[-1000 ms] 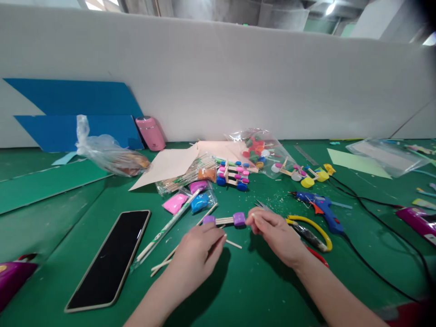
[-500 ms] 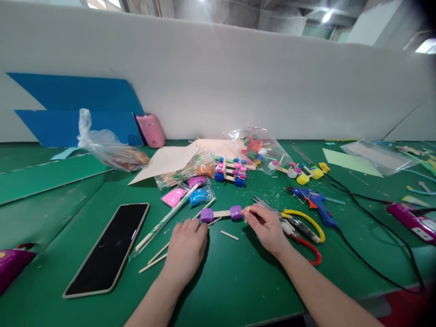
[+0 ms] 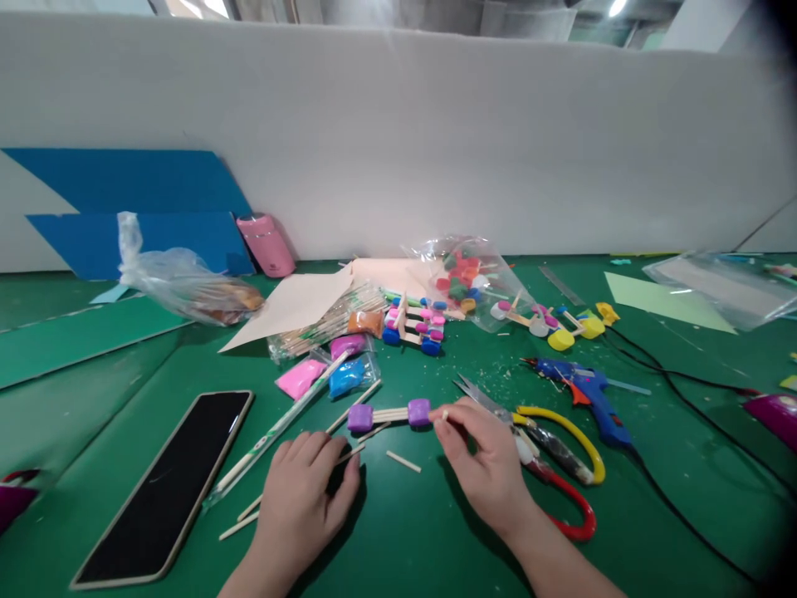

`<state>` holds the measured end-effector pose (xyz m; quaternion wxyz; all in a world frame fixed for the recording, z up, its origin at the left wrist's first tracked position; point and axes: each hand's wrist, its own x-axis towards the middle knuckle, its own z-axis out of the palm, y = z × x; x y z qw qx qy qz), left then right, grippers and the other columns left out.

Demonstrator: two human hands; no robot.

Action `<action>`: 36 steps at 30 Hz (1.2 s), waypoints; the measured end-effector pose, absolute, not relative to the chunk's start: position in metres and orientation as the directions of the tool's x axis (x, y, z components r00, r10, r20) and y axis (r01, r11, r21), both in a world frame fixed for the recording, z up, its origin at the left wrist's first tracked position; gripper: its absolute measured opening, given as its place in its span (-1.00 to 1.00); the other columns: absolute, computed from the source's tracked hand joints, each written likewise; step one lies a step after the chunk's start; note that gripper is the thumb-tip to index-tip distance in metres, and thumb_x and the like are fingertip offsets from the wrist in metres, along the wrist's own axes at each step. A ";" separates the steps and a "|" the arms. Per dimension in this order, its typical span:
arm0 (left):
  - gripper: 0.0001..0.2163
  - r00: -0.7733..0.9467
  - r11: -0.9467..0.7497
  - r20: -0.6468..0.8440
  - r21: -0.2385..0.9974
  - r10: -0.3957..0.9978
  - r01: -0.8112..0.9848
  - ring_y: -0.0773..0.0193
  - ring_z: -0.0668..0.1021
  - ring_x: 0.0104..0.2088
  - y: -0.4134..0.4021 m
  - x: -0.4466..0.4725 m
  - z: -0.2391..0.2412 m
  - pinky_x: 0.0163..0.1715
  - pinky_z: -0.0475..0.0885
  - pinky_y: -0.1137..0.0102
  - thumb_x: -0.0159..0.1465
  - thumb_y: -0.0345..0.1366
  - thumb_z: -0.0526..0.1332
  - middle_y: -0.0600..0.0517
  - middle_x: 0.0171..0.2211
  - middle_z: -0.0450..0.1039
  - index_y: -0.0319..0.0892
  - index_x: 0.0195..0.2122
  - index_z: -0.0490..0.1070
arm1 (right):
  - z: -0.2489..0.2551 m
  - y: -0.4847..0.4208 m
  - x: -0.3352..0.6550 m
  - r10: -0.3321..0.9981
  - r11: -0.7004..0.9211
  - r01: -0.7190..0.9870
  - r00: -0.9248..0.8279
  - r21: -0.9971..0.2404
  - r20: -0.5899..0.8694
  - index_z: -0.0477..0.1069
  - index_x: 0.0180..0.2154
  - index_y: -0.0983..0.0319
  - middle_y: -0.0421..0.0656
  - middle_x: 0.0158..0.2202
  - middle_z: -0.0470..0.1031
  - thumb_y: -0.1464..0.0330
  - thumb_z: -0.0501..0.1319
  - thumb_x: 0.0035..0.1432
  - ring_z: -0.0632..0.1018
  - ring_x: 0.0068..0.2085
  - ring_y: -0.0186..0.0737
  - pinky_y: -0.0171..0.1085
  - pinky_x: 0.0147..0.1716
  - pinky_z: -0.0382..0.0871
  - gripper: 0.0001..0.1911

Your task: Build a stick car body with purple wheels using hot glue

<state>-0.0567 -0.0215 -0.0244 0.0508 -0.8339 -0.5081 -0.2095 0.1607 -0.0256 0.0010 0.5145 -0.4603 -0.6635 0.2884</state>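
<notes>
My left hand (image 3: 305,490) is low over the table, its thumb and index finger closed around a thin wooden stick (image 3: 354,453) whose tip pokes out past them. My right hand (image 3: 486,453) pinches a short piece of wooden stick (image 3: 444,415); most of it is hidden by the fingertips. Just left of those fingertips, two purple clay blocks (image 3: 419,413) are joined by several parallel sticks (image 3: 390,414). Below this piece a short cut stick (image 3: 403,462) lies loose. Pliers or scissors with red and yellow handles (image 3: 560,440) rest beside my right wrist.
A phone (image 3: 168,490) lies at left, beside a long wrapped stick bundle (image 3: 274,432). Clay packets (image 3: 346,376) and a clay-and-stick model (image 3: 414,324) are farther back. At right lies a blue glue gun (image 3: 582,386) with its cable. A white partition (image 3: 398,149) stands behind.
My left hand has drawn back toward me, its thumb now showing with a stick tip at the fingers. The right hand keeps its pinch near the purple blocks. The view has shifted slightly.
</notes>
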 end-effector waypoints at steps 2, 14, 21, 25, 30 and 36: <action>-0.86 0.393 -0.491 0.433 0.141 0.812 0.860 0.19 0.39 -0.47 -0.021 -0.058 -0.025 -0.47 0.24 0.32 0.17 -0.29 0.10 -0.03 -0.51 0.35 -0.25 -0.38 0.37 | 0.003 -0.027 0.161 0.895 0.443 0.298 -0.092 -0.846 0.436 0.40 -0.32 0.24 -0.18 -0.46 0.36 0.48 0.09 0.13 0.38 -0.44 -0.31 -0.35 -0.46 0.24 -0.87; -0.89 0.346 -0.470 0.514 0.129 0.785 0.873 0.17 0.40 -0.43 -0.024 -0.058 -0.027 -0.45 0.28 0.31 0.15 -0.33 0.12 -0.06 -0.46 0.33 -0.27 -0.35 0.35 | 0.008 -0.029 0.155 0.922 0.373 0.075 -0.145 -0.925 0.360 0.49 -0.29 0.23 -0.14 -0.37 0.34 0.44 0.13 0.12 0.39 -0.36 -0.29 -0.36 -0.42 0.27 -0.83; -0.94 0.300 -0.479 0.617 0.144 0.727 0.866 0.17 0.40 -0.43 -0.023 -0.062 -0.026 -0.43 0.28 0.29 0.15 -0.39 0.13 -0.06 -0.46 0.34 -0.26 -0.37 0.35 | -0.009 -0.021 0.155 0.976 0.202 -0.033 -0.076 -0.979 0.204 0.47 -0.31 0.17 -0.23 -0.43 0.39 0.36 0.18 0.10 0.35 -0.46 -0.37 -0.40 -0.48 0.23 -0.89; -0.91 0.275 -0.526 0.695 0.174 0.665 0.832 0.19 0.40 -0.41 -0.025 -0.062 -0.022 -0.40 0.27 0.27 0.13 -0.50 0.13 -0.07 -0.44 0.35 -0.27 -0.33 0.35 | -0.015 -0.020 0.151 0.988 0.136 -0.053 -0.063 -0.989 0.139 0.45 -0.32 0.20 -0.23 -0.44 0.42 0.33 0.21 0.06 0.37 -0.46 -0.35 -0.40 -0.48 0.26 -0.88; -0.84 0.294 -0.608 0.699 0.251 0.652 0.753 0.13 0.40 -0.32 -0.036 -0.041 -0.006 -0.31 0.25 0.22 0.12 -0.51 0.13 -0.08 -0.37 0.39 -0.22 -0.28 0.37 | -0.007 -0.026 0.148 0.964 0.233 0.045 -0.145 -0.972 0.224 0.48 -0.35 0.23 -0.20 -0.46 0.45 0.35 0.18 0.08 0.41 -0.46 -0.32 -0.38 -0.46 0.28 -0.88; -0.81 0.307 -0.334 0.220 0.856 0.926 0.396 0.22 0.44 -0.37 -0.037 -0.003 0.023 -0.35 0.31 0.36 0.25 -0.36 -0.01 -0.02 -0.39 0.43 -0.17 -0.26 0.39 | 0.008 -0.028 0.147 0.923 0.343 0.054 -0.203 -0.938 0.326 0.51 -0.31 0.21 -0.16 -0.41 0.43 0.36 0.17 0.10 0.44 -0.38 -0.28 -0.32 -0.39 0.33 -0.85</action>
